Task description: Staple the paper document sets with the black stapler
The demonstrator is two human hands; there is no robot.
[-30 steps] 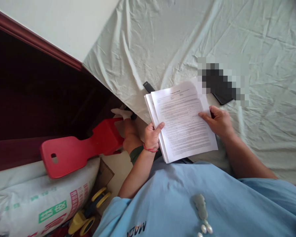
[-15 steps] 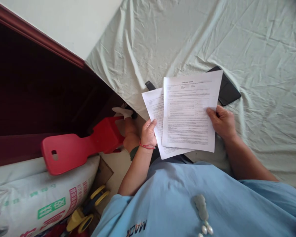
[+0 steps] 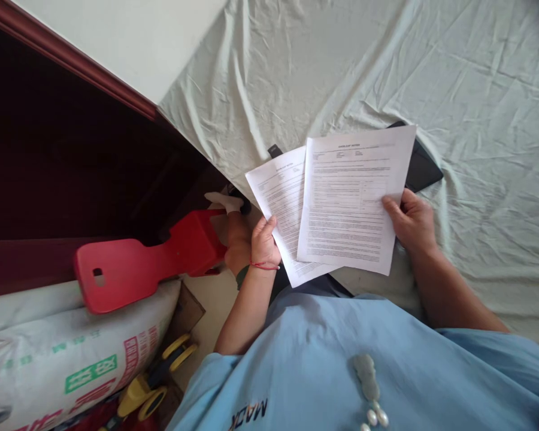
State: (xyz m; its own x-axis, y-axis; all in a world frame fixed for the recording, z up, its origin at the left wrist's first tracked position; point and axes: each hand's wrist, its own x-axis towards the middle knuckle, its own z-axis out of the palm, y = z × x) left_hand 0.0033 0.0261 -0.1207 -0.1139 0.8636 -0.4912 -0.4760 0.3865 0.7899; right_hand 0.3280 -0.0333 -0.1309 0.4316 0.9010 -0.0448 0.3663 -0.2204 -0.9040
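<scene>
Two printed sheets of paper are held up over the edge of a cloth-covered surface, one partly over the other. My left hand (image 3: pixel 265 242), with a red string bracelet at the wrist, pinches the left edge of the rear sheet (image 3: pixel 276 191). My right hand (image 3: pixel 413 220) grips the right edge of the front sheet (image 3: pixel 348 203), thumb on top. The front sheet hides the right part of the rear one. Behind its upper right corner lies a black phone-like slab (image 3: pixel 423 166), partly covered. A small black object (image 3: pixel 275 151) peeks out above the rear sheet.
A wrinkled pale green cloth (image 3: pixel 485 108) spreads across the back and right. On the left stand a red plastic chair (image 3: pixel 117 272), a printed white sack (image 3: pixel 94 341) and a yellow wheeled thing (image 3: pixel 137 398). Dark red furniture (image 3: pixel 63 149) fills the upper left.
The sheets have moved apart: my left hand has shifted the rear one slightly left, and my right hand the front one slightly right. More of the rear sheet's print shows.
</scene>
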